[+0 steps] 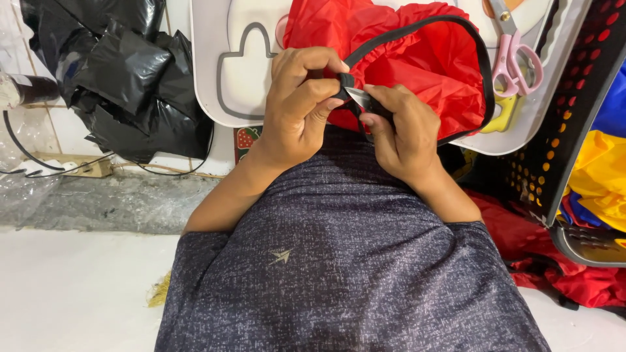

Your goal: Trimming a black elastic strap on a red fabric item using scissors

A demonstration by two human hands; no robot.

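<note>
A dark grey speckled shirt [339, 274] fills the foreground. Above it the left hand [297, 111] has its fingers closed on the black trim [417, 29] of a red fabric piece [424, 72], pinching it beside the right hand [401, 133], whose fingers grip a small shiny blade-like piece [357, 96] against the same trim. The fabric lies on a white tray [225, 98], with pink scissors [515, 58] near it. Crumpled black plastic [124, 78] lies to the left.
</note>
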